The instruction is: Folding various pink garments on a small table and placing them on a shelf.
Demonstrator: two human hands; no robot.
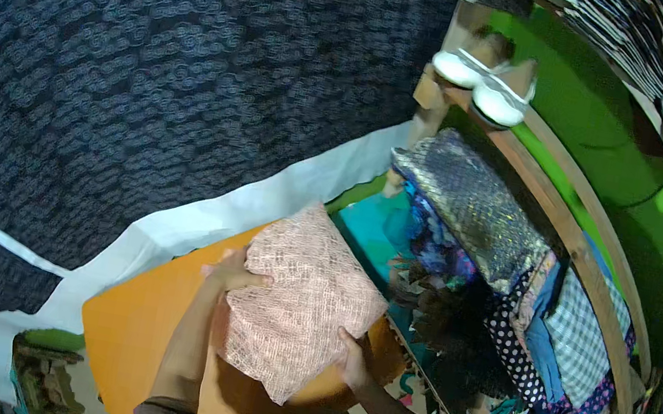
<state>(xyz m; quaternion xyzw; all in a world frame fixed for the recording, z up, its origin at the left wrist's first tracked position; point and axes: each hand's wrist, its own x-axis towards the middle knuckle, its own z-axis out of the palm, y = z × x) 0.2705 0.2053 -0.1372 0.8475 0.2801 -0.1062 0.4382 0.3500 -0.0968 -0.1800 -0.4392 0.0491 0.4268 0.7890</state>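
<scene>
A pale pink cushion (302,299) with a coarse woven cover is between my two hands, its corners pointing up and down in the head view. My left hand (232,271) grips its left edge, thumb on top and the other fingers partly hidden. At the lower right edge my right hand (351,360) holds it, the thumb lying on the fabric and the rest of the fingers behind. Beneath the cushion is an orange flat surface (139,315), with a shadow on it.
A dark patterned cloth (195,76) with a white border (196,219) fills the left and back. To the right, a wooden rail (558,180) bears white shoes (499,102). Below it lie a sequined cushion (474,201) and folded clothes (584,331).
</scene>
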